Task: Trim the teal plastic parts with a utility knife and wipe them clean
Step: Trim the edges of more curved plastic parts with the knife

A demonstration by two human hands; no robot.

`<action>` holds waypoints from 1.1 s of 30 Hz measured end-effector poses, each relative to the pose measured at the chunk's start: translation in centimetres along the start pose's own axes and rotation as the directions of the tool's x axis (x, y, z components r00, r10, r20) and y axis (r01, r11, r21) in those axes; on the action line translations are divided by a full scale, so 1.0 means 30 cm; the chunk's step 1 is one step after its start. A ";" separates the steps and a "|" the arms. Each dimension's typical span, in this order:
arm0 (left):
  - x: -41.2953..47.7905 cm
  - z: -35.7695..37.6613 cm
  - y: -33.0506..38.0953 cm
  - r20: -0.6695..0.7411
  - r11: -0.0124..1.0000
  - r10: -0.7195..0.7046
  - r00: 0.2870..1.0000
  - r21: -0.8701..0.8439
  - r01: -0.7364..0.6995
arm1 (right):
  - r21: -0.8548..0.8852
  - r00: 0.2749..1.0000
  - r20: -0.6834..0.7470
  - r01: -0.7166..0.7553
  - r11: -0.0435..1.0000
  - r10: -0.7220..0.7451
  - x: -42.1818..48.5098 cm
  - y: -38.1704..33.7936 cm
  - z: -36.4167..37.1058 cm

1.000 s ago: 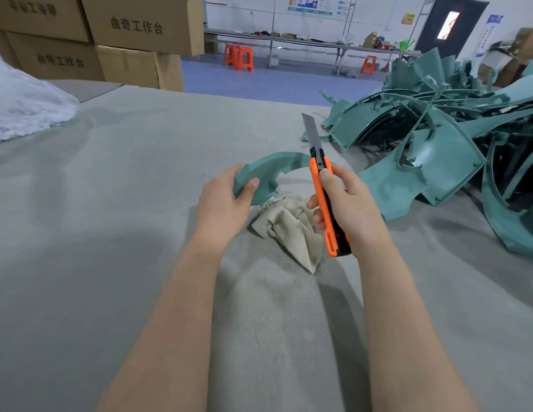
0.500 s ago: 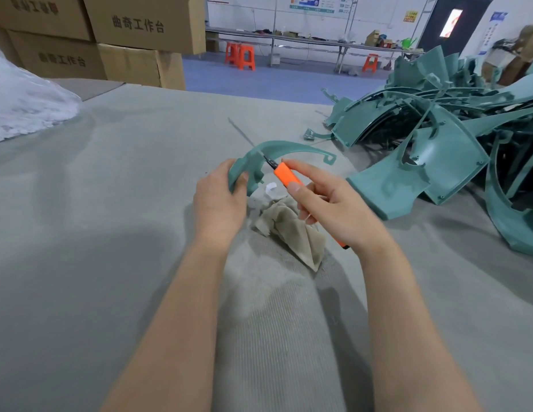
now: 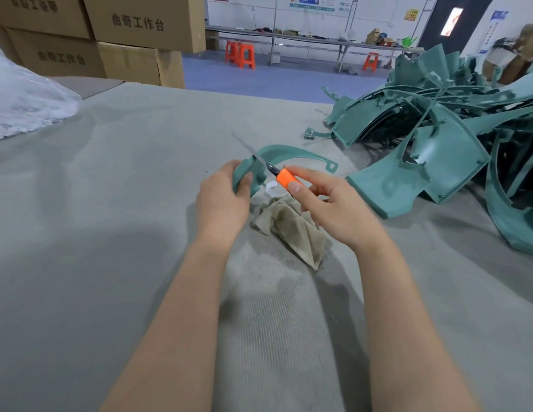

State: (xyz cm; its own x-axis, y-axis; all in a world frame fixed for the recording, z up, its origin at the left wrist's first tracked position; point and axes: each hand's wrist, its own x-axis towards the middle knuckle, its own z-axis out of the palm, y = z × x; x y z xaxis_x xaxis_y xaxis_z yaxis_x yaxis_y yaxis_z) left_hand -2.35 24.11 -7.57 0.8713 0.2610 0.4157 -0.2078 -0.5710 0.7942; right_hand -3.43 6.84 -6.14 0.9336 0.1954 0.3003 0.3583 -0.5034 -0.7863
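The right hand [image 3: 333,209], gripping the knife [image 3: 284,178], had swung its blade [image 3: 252,151] from upright down across the curved teal part [image 3: 289,151], which the left hand [image 3: 222,200] gripped above the rag [image 3: 292,227]; trimming appeared under way.

Bare forearms reach forward; left hand [image 3: 222,203] grips a teal part [image 3: 289,151], right hand [image 3: 336,212] beside it holds a utility knife [image 3: 284,178].

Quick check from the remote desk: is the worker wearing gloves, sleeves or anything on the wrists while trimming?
No. The left hand and right hand are both bare, with no gloves. The left forearm and right forearm are uncovered as far as the head view reaches, so no sleeve or cuff shows. No watch, bracelet or ring is visible.
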 end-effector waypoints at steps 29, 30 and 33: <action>0.013 -0.030 -0.011 0.150 0.998 0.034 0.988 0.040 -0.041 | -0.110 0.912 -0.302 -0.323 0.940 0.278 0.018 0.129 -0.001; 0.014 -0.031 -0.011 0.135 0.999 0.025 0.991 0.028 -0.029 | -0.074 0.922 -0.287 -0.291 0.954 0.259 0.017 0.116 0.001; 0.013 -0.034 -0.009 0.080 1.000 -0.005 0.997 -0.015 0.007 | -0.043 0.966 -0.210 -0.161 0.986 0.149 0.017 0.064 0.015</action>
State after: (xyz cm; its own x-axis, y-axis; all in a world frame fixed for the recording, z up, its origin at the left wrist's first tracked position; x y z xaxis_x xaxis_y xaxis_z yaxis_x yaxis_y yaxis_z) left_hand -2.41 25.18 -7.17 0.9053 0.2006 0.3744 -0.2087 -0.5577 0.8034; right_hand -2.25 6.35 -7.74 0.9559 -0.0629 0.2870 0.2032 -0.5640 -0.8004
